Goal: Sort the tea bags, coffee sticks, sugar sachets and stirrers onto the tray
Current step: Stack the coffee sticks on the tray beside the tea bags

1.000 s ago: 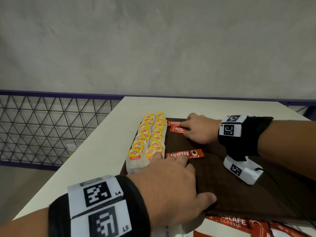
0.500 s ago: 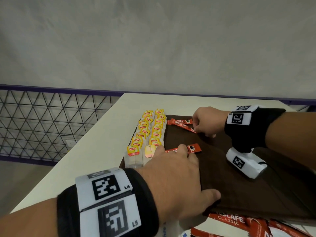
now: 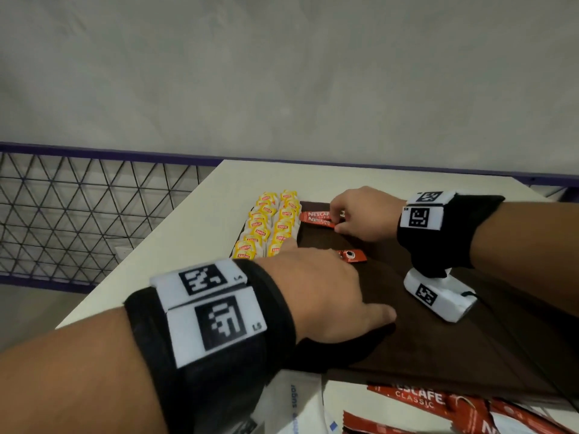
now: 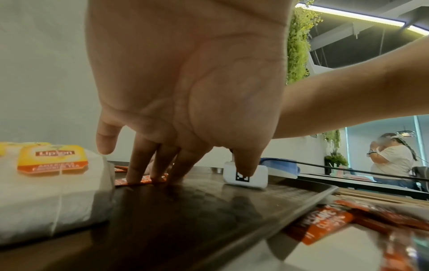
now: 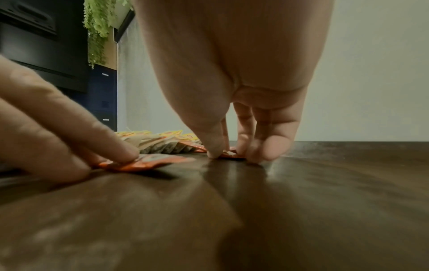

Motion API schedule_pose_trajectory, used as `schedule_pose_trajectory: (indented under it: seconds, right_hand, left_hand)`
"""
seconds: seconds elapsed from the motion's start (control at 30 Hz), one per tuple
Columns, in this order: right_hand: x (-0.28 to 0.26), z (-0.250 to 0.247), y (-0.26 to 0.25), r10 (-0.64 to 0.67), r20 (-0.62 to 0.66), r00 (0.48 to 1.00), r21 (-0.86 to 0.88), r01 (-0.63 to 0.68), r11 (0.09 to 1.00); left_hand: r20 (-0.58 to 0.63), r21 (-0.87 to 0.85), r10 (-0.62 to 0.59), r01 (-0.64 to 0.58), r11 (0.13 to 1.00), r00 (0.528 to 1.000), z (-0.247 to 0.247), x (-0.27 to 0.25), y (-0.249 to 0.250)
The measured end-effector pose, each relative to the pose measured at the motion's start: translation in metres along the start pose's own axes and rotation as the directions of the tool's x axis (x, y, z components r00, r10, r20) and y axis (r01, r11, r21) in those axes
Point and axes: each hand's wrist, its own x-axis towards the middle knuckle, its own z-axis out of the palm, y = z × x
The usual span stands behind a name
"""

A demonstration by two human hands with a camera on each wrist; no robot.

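Tray (image 3: 438, 346): dark wood-grain, semi-glossy, reflective. Coffee sticks (image 3: 316, 218): glossy red foil. Tea bags (image 4: 46, 192): matt white paper, glossy yellow tags. Table (image 3: 188, 245): smooth matt cream.

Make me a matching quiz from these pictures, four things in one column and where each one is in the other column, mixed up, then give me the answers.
Things
1. tea bags
2. two coffee sticks
3. single coffee stick
4. loose coffee sticks

Places
A. under the left hand's fingertips
B. off the tray, on the table at its near edge
C. in two rows along the tray's left side
D. at the tray's far end, under the right hand's fingertips

Pairs: 1-C, 2-D, 3-A, 4-B
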Motion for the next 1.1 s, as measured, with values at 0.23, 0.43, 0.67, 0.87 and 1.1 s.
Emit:
schedule_pose_trajectory:
  seconds: [0.23, 0.43, 0.67, 0.87, 1.1]
  right_hand:
    - [0.000, 0.001, 0.000, 0.014, -0.016, 1.000, -0.008, -0.014, 1.000]
    - [-0.004, -0.002, 0.004, 0.031, -0.124, 0.992, 0.057, -0.024, 0.998]
    - [-0.007, -0.004, 0.009, -0.096, -0.100, 0.990, -0.047, 0.092, 0.995]
    - [-0.002, -0.002, 0.011, -0.118, -0.082, 0.990, -0.137, 0.106, 0.985]
    - [-0.004, -0.003, 0.013, -0.116, -0.103, 0.988, -0.091, 0.107, 0.990]
  left_hand:
    - [-0.001, 0.000, -0.027, 0.027, 1.000, 1.000, -0.003, 0.011, 0.000]
    - [0.040, -0.022, -0.061, 0.062, 0.998, 0.997, -0.010, 0.020, 0.003]
    - [0.056, -0.147, -0.098, 0.106, 0.983, 0.994, -0.013, 0.035, -0.014]
    - [0.009, -0.148, -0.094, 0.095, 0.984, 0.996, -0.013, 0.047, -0.016]
    - [-0.011, -0.128, -0.078, 0.076, 0.989, 0.997, -0.010, 0.049, -0.015]
